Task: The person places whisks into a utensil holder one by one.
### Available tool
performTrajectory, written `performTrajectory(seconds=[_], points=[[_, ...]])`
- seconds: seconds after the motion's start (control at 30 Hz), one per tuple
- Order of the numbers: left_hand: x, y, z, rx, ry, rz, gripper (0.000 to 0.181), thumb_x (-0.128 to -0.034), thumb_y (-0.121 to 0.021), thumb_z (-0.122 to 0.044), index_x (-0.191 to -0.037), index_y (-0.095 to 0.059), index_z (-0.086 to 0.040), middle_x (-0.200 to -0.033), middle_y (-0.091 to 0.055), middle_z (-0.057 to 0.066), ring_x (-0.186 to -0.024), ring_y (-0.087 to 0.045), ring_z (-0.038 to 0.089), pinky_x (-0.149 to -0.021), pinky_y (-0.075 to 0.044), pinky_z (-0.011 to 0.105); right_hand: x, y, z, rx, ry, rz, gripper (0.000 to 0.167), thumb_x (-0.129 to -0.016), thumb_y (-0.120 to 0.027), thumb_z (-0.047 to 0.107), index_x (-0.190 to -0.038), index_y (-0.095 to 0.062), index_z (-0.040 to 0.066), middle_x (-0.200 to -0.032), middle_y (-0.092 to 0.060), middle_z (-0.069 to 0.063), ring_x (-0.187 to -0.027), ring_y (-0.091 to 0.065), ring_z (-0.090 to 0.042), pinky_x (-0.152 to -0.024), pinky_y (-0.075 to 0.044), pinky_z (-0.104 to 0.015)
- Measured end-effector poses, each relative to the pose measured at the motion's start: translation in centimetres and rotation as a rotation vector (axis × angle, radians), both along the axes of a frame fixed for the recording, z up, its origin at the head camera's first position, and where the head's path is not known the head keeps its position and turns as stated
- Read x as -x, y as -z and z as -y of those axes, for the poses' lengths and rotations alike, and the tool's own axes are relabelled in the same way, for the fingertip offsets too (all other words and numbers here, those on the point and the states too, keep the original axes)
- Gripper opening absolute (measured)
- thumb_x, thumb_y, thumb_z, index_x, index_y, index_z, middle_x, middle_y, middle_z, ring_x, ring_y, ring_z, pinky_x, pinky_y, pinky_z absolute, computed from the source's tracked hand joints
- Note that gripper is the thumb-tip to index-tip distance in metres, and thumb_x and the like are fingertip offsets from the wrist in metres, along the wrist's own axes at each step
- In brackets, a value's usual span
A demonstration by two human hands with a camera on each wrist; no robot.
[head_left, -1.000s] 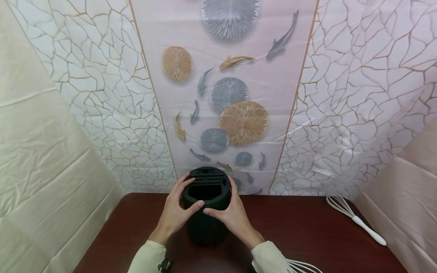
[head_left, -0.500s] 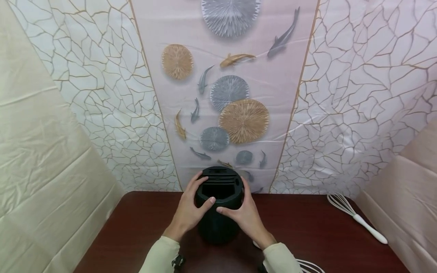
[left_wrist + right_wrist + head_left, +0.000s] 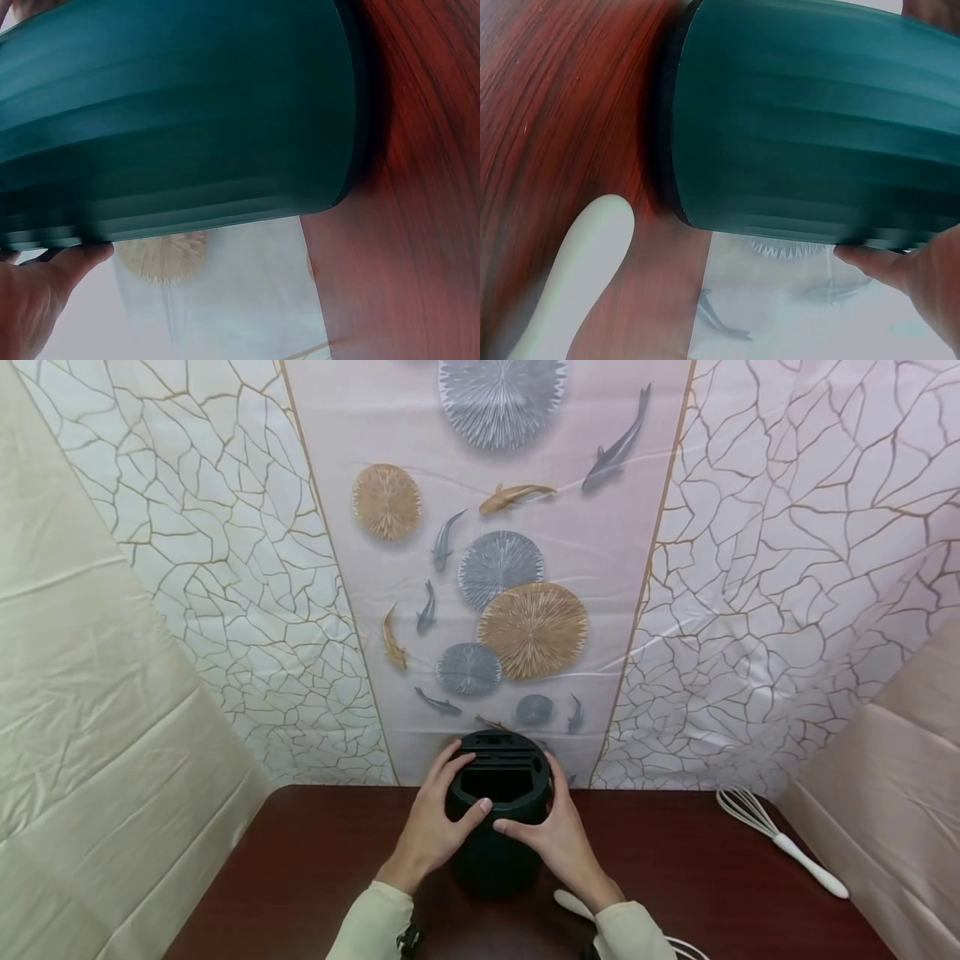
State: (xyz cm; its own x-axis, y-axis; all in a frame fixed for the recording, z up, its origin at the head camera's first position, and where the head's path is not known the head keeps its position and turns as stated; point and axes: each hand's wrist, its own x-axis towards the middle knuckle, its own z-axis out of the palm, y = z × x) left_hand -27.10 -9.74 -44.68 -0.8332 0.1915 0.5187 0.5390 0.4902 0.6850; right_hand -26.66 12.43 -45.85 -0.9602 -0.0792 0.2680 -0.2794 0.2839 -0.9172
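Note:
A dark green ribbed utensil holder (image 3: 497, 860) with slots and a wide opening in its black top stands upright on the table. My left hand (image 3: 433, 828) grips its upper left side, thumb across the front of the rim. On the upper right my right hand (image 3: 561, 833) holds it the same way, and the two thumbs point at each other in front. Both wrist views are largely filled by the holder's ribbed wall (image 3: 187, 127), its dark base at the tabletop. Whether the base touches the wood or sits just above it, I cannot tell.
A white whisk (image 3: 810, 865) lies at the table's right edge. Another white handle (image 3: 585, 270) lies right of the holder; my right forearm partly covers it, with pale wires (image 3: 686, 948) beyond the sleeve. A patterned cloth (image 3: 300, 635) hangs behind the dark red table (image 3: 330, 843).
Both hands and the utensil holder have shifted to the right across the table. The white handle beside my right forearm has come into sight.

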Motion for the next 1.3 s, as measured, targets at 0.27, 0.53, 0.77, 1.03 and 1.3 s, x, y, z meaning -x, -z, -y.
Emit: performTrajectory(seconds=[0.27, 0.53, 0.77, 1.03, 1.3], points=[[0.2, 0.1, -1.1, -0.004, -0.001, 0.018, 0.068, -0.0982, -0.073, -0.047, -0.159, -0.048, -0.028, -0.173, -0.028, -0.002, -0.154, -0.036, 0.031, -0.114, -0.037, 0.068, 0.1, 0.0, -1.0, -0.003, 0.009, 0.000, 0.125, -0.080, -0.094, 0.038, -0.170, -0.010, 0.022, -0.170, -0.028, -0.013, -0.154, -0.035, -0.036, -0.119, -0.033, -0.063], [0.4, 0.4, -2.1, -0.002, 0.001, 0.013, 0.068, -0.0983, -0.073, -0.046, -0.159, -0.048, -0.028, -0.173, -0.028, -0.003, -0.154, -0.037, 0.031, -0.112, -0.039, 0.068, 0.2, 0.5, -2.0, -0.007, 0.008, 0.007, 0.123, -0.082, -0.093, 0.039, -0.171, -0.008, 0.024, -0.172, -0.025, -0.014, -0.154, -0.034, -0.039, -0.119, -0.032, -0.065], [0.7, 0.5, -3.1, 0.002, 0.005, 0.019, 0.069, -0.0977, -0.072, -0.051, -0.158, -0.049, -0.027, -0.173, -0.028, -0.002, -0.153, -0.038, 0.031, -0.112, -0.040, 0.067, 0.4, 0.4, -3.1, -0.010, 0.007, 0.003, 0.122, -0.083, -0.093, 0.034, -0.170, -0.008, 0.021, -0.170, -0.029, -0.015, -0.154, -0.035, -0.038, -0.120, -0.031, -0.065], [0.6, 0.4, -4.0, 0.004, 0.010, 0.017, 0.069, -0.0983, -0.069, -0.055, -0.158, -0.049, -0.026, -0.173, -0.027, -0.001, -0.153, -0.039, 0.032, -0.111, -0.041, 0.068, 0.4, 0.5, -3.9, -0.005, 0.005, 0.001, 0.121, -0.083, -0.093, 0.032, -0.170, -0.009, 0.022, -0.170, -0.029, -0.015, -0.153, -0.037, -0.039, -0.119, -0.031, -0.066], [0.6, 0.3, -4.3, -0.001, 0.005, 0.026, 0.070, -0.0984, -0.070, -0.054, -0.158, -0.048, -0.025, -0.173, -0.027, 0.001, -0.153, -0.038, 0.032, -0.111, -0.041, 0.067, 0.5, 0.5, -4.2, -0.005, -0.007, -0.022, 0.118, -0.084, -0.092, 0.031, -0.170, -0.011, 0.023, -0.170, -0.028, -0.014, -0.152, -0.037, -0.039, -0.118, -0.032, -0.067]])
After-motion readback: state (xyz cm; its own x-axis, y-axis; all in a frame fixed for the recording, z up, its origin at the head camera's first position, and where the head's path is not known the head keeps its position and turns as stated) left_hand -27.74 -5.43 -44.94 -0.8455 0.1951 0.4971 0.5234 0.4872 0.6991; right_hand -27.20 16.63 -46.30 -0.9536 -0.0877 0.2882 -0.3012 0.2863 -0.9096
